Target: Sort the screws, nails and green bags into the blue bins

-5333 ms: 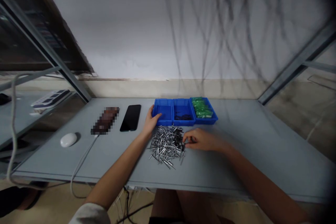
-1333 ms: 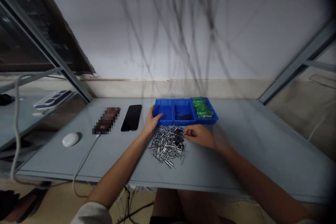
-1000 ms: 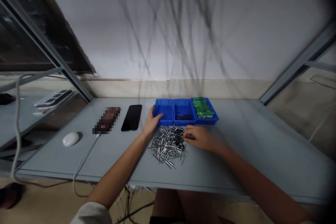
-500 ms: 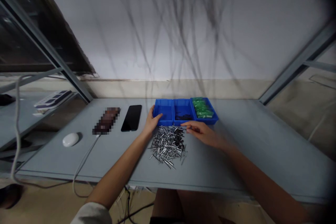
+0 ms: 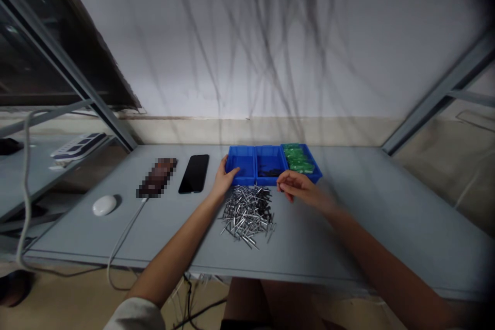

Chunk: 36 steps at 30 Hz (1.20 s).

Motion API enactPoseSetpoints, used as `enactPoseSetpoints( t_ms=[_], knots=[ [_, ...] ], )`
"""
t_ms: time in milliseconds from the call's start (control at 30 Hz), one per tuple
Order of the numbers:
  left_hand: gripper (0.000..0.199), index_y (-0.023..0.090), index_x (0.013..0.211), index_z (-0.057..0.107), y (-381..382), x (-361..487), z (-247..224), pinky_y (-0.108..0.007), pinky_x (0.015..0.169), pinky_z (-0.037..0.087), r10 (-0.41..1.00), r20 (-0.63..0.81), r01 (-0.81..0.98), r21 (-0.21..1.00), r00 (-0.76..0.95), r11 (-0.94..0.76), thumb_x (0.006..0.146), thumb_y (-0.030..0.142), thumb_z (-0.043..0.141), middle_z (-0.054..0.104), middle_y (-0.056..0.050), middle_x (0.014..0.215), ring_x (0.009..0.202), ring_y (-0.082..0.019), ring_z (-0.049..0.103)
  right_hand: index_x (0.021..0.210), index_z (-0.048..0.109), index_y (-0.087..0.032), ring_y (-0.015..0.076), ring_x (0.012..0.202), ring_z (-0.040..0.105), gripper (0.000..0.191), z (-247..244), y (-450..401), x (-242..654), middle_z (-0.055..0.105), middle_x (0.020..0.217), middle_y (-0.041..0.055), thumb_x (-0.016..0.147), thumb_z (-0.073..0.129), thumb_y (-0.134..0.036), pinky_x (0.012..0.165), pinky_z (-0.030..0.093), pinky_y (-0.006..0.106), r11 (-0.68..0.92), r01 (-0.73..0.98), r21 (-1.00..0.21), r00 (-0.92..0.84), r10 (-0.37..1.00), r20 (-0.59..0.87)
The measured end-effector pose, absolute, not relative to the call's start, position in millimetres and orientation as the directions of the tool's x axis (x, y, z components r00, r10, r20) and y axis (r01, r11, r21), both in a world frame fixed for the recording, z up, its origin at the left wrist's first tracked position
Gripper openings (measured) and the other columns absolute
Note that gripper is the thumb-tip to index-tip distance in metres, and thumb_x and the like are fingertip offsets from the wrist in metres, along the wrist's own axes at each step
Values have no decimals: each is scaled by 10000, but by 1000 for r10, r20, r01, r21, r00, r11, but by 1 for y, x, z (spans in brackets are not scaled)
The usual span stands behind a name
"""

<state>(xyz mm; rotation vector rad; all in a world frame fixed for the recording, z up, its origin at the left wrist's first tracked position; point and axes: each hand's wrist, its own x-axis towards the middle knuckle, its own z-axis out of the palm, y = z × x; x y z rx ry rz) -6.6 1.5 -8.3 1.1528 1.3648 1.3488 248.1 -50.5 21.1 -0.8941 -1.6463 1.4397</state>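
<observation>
Grip: right hand (image 5: 299, 189) half-curled, any held piece hidden; left hand (image 5: 223, 179) open against blue bin (image 5: 245, 181). Metal rivets (image 5: 247, 216), before bin: likely light, stiff, slippery; pinch singly.

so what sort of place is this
Probably a small workshop or assembly bench: a loose pile of metal pins lies on a grey worktable beside blue compartment parts bins.

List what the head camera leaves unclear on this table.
Head view only:
Dark parts in the blue bin's middle compartment: too small and dim.
Green items in its right compartment: too small to identify.
Object beside the black phone: blurred out by pixelation.
Right hand: curled fingers hide whether it holds anything.
</observation>
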Motion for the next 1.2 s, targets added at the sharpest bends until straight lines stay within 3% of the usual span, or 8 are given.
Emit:
enactPoseSetpoints(
  t_ms=[100,267,533,733,967,1200],
  knots=[
    [705,186,1373,479,3,-7,-10,-405,1152,309,982,29,41,999,-188,-21,707,217,708,479,-129,1459,1339,-273,453,863,595,-204,73,513,487,247,23,-50,249,630,789,0,842,660,-441,491,379,233,125,-10,-992,-430,895,117],
    [685,197,1356,495,5,-7,-12,-407,1158,299,977,45,69,997,-210,-31,703,202,700,504,-116,1441,1337,-265,455,848,627,-208,86,495,440,214,24,-51,249,480,564,-62,811,694,-408,495,352,232,119,-34,-992,-278,953,123],
    [712,180,1375,476,5,-8,-15,-397,1155,306,979,50,61,997,-196,-38,704,236,707,474,-128,1463,1347,-267,444,795,632,-215,73,493,450,202,28,-51,248,650,753,-8,732,741,-372,448,320,224,6,-225,-974,-219,974,57],
    [701,205,1357,494,6,-9,-16,-411,1154,306,980,46,56,998,-194,-36,695,250,724,467,-117,1472,1343,-272,446,796,617,-219,78,497,461,243,28,-50,250,670,765,-2,686,768,-374,450,339,225,-31,-283,-959,-217,976,32],
    [685,213,1349,502,4,-9,-13,-415,1162,291,981,42,43,998,-191,-34,701,239,722,482,-112,1460,1347,-271,443,816,588,-227,89,509,465,241,28,-49,250,668,799,13,718,717,-405,464,356,245,-1,-186,-982,-206,978,38],
    [683,214,1349,506,6,-10,-15,-416,1160,292,980,39,43,999,-194,-31,700,232,721,485,-115,1456,1346,-269,445,826,602,-210,100,519,479,273,17,-46,244,668,754,21,744,694,-454,497,406,254,106,33,-994,-137,985,100]
  ],
)
